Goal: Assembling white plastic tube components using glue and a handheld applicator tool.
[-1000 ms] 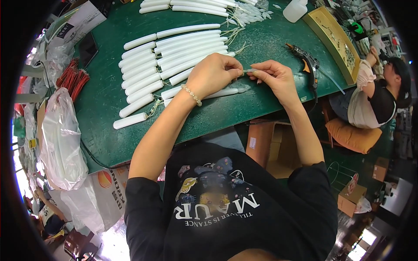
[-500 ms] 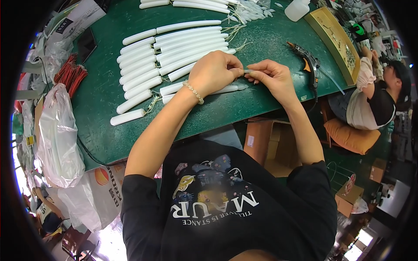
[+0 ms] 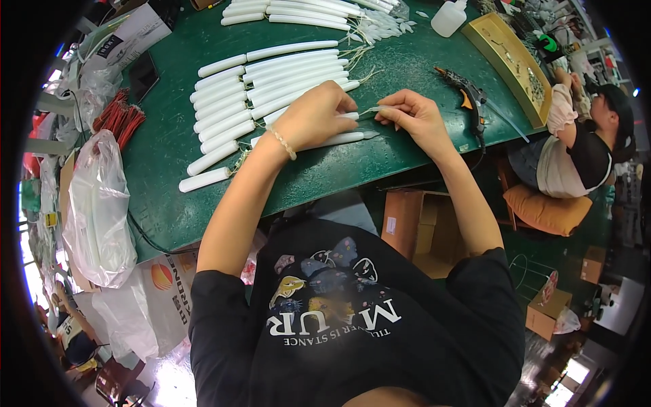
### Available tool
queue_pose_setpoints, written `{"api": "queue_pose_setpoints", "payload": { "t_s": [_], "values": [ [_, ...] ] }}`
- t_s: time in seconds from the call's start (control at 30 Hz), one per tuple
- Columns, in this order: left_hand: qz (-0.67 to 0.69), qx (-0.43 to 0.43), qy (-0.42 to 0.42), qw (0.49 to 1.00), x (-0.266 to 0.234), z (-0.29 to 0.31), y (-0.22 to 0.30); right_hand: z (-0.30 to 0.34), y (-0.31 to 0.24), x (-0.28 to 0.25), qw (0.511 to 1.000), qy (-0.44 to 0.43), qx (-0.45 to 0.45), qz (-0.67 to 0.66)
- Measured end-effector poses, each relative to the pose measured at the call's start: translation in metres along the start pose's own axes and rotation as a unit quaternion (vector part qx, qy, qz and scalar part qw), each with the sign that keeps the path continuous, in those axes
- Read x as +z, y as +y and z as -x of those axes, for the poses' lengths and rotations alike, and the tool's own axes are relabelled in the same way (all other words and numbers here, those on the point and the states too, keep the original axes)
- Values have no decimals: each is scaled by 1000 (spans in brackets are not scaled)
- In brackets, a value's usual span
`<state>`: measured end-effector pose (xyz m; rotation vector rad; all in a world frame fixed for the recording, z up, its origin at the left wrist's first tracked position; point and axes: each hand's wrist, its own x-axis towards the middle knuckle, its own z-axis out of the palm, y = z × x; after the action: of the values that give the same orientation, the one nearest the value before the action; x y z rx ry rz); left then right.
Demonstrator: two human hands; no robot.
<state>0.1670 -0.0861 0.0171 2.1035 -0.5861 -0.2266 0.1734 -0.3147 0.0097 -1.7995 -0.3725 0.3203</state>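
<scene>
My left hand (image 3: pixel 317 117) is closed around the end of a white candle-shaped tube (image 3: pixel 348 116), most of which is hidden under the palm. Between the thumb and fingers of my right hand (image 3: pixel 417 123) is a small translucent flame-shaped tip (image 3: pixel 384 108). Thin pale wires (image 3: pixel 366 112) span the short gap between tube and tip. Just nearer to me lies another white tube (image 3: pixel 342 139) with a translucent tip (image 3: pixel 370 135) at its right end. Beyond my left hand, several white tubes (image 3: pixel 291 66) lie side by side, with wires trailing from their right ends.
A glue gun (image 3: pixel 468 98) lies right of my right hand, before a yellow tray (image 3: pixel 477 35) of small parts. Loose translucent tips (image 3: pixel 383 27) and a white bottle (image 3: pixel 449 19) are at the back. Red wires (image 3: pixel 119 117) lie left. A co-worker (image 3: pixel 576 146) sits at right.
My hands, close together before, are now slightly apart, so the wires between tube and tip show. The whole view has shifted a little.
</scene>
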Motion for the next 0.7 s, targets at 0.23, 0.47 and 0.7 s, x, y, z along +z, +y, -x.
{"api": "queue_pose_setpoints", "payload": {
  "t_s": [0.23, 0.47, 0.7],
  "values": [
    [-78, -16, 77, 994, 10, 12, 19, 1, -1, 2, 1000, -5, -24, -17],
    [-70, 29, 34, 997, 12, 5, 6, 1, -1, 4, 999, -25, -32, -31],
    [-99, 25, 52, 993, 15, 5, 6, -5, 0, 3, 997, -54, -47, -3]
  ]
}}
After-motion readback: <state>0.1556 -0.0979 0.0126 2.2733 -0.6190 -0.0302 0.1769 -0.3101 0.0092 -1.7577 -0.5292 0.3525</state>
